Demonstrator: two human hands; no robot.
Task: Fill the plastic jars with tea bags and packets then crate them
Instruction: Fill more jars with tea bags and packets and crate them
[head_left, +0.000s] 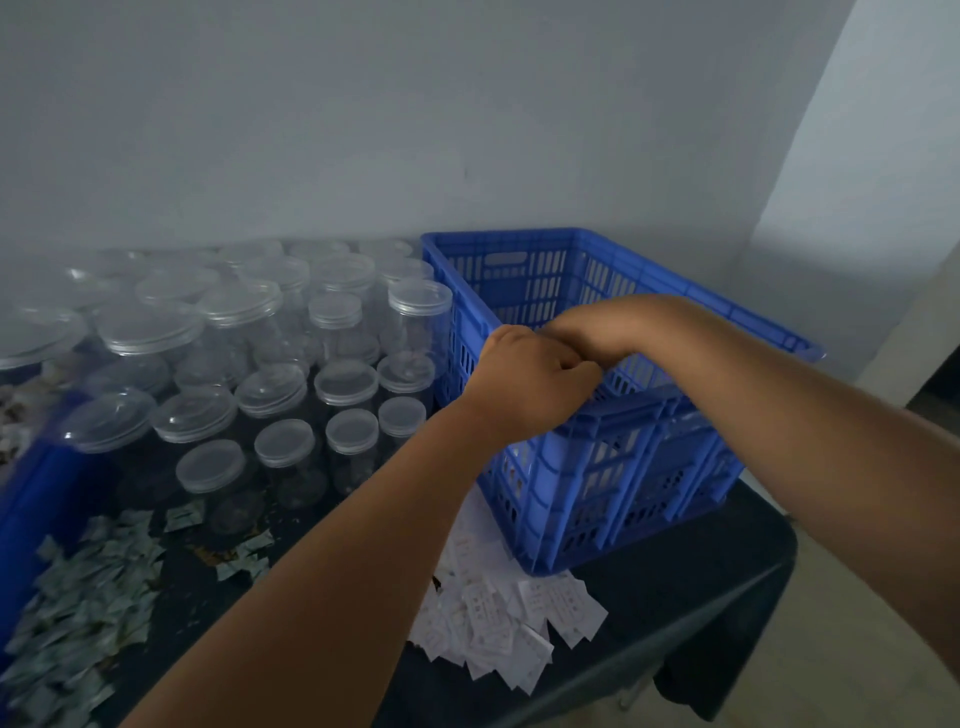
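From the head view, we see the left hand curled tight around the near rim of the blue crate. The right hand lies on the same rim, touching the left. Its fingers are hidden, so we cannot tell its grip. The crate stands on the table, partly on white packets. Lidded plastic jars crowd just beside it.

Packing room, massed jars, crate

One blue crate, two packet heaps, over twenty lidded jars.
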